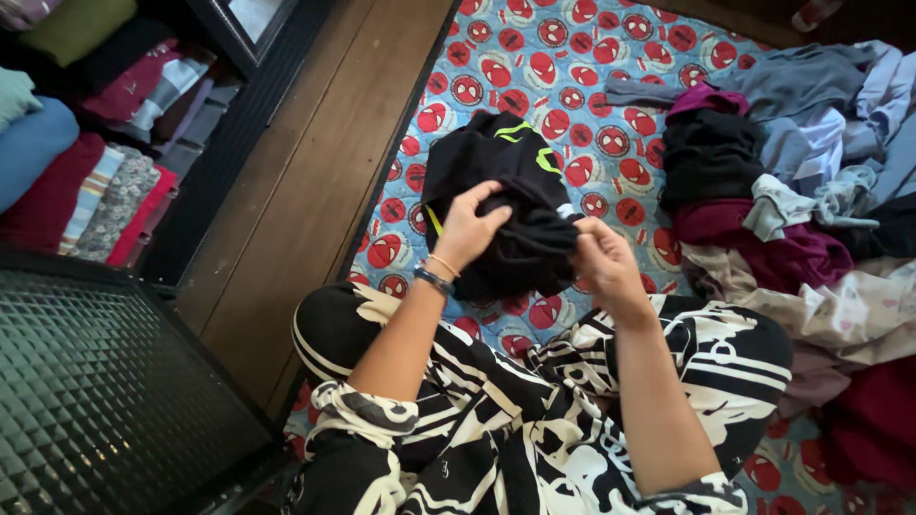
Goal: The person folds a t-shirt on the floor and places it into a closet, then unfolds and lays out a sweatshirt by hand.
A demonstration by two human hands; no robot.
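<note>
A black garment with neon-yellow trim (506,181) lies bunched on a blue bedsheet printed with red round masks (534,57), just in front of my knees. My left hand (469,229) grips the garment's near left side, fingers curled into the cloth; it wears a thin bracelet and a dark band at the wrist. My right hand (603,259) pinches the garment's near right edge. I sit cross-legged in black-and-white patterned clothes (496,410).
A heap of loose clothes (801,191), grey, maroon, black and pale floral, fills the right side. Left of the sheet runs a wooden bed frame (305,172). Beyond it an open cupboard holds folded stacks (86,172); a dark quilted panel (95,391) is at lower left.
</note>
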